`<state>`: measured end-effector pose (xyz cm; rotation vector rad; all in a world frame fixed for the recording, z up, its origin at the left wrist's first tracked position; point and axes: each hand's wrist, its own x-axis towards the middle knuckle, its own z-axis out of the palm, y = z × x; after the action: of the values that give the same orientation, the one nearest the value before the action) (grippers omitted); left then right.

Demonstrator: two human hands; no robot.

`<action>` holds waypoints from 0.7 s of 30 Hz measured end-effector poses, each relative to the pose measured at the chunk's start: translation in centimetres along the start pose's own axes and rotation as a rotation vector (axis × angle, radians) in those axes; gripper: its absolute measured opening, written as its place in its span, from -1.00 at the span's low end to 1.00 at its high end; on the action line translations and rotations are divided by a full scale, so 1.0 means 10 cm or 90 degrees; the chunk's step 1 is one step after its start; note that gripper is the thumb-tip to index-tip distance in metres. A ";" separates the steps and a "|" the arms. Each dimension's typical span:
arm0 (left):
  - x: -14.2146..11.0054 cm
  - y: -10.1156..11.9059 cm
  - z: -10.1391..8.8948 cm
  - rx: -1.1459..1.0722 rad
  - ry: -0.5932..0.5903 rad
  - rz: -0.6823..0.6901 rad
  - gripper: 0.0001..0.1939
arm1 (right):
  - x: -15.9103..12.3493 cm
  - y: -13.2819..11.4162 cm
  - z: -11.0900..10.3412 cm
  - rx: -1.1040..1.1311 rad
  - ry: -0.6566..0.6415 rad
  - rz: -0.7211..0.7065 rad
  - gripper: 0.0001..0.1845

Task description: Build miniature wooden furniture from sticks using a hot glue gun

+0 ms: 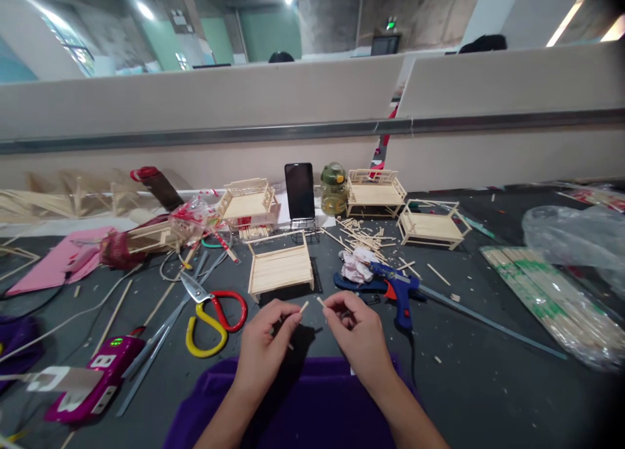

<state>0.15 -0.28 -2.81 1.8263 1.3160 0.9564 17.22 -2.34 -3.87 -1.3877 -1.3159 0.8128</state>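
Left grip pinching stick, scissors near; glue gun farther

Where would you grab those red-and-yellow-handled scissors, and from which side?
Probably by the red loop and yellow loop, from the person's side. The scissors lie with both loops nearer the person and the blades pointing away to the left. The left hand is closest, though it would likely need to set down its thin wooden stick first.

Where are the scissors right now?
Head view, left of centre: the red-and-yellow-handled scissors lie on the dark table, between the left hand and the long translucent sticks.
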 end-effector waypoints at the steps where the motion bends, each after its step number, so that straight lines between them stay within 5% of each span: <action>1: 0.00 0.01 -0.01 -0.041 0.008 -0.023 -0.80 | -0.01 -0.01 0.00 -0.005 -0.005 -0.010 -0.90; 11: 0.02 0.05 0.00 -0.313 -0.011 -0.264 -0.73 | -0.02 -0.07 -0.02 -0.007 -0.012 -0.048 -0.87; 21: 0.01 0.04 0.00 -0.338 -0.029 -0.280 -0.74 | -0.02 -0.09 -0.03 -0.005 -0.015 -0.052 -0.86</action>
<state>0.31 -0.29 -2.43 1.0956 1.2178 0.9023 17.19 -2.69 -3.01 -1.3261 -1.3865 0.7722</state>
